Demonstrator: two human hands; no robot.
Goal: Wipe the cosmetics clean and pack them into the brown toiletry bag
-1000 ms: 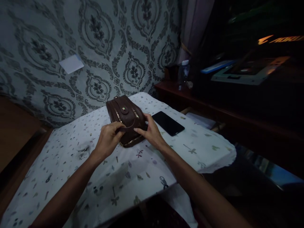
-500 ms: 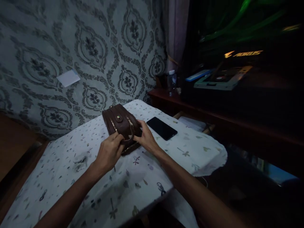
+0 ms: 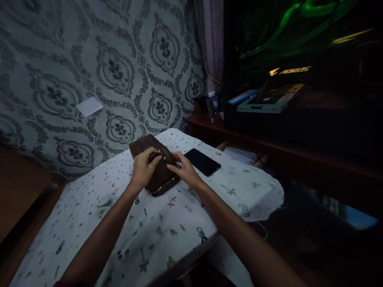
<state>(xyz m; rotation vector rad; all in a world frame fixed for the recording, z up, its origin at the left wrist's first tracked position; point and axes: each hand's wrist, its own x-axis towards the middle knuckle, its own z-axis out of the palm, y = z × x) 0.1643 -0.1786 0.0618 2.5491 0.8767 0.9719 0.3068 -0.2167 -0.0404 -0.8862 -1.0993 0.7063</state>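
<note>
A brown leather handbag (image 3: 161, 176) with gold zippers lies on the cloth-covered table. My left hand (image 3: 144, 168) is over its top, thumb and forefinger pinched at the upper gold zipper. Whatever small part sits between those fingertips is too small to make out. On the bag's right side, my right hand (image 3: 183, 168) grips the edge, with the thumb near the zipper and the fingers on the far side. Both hands cover part of the bag's top. Just right of the bag lies a black smartphone (image 3: 203, 161), screen up.
A patterned white tablecloth (image 3: 161, 247) covers the table. Beyond it, a dark red desk (image 3: 203, 120) carries a plastic bottle (image 3: 213, 107). An open drawer (image 3: 242, 154) juts out beside the table's right edge. A white card (image 3: 89, 106) is on the wallpapered wall.
My left hand has left the bag's handle and moved up to the zipper. My right hand stays at the bag's right side. The view has shifted slightly.
</note>
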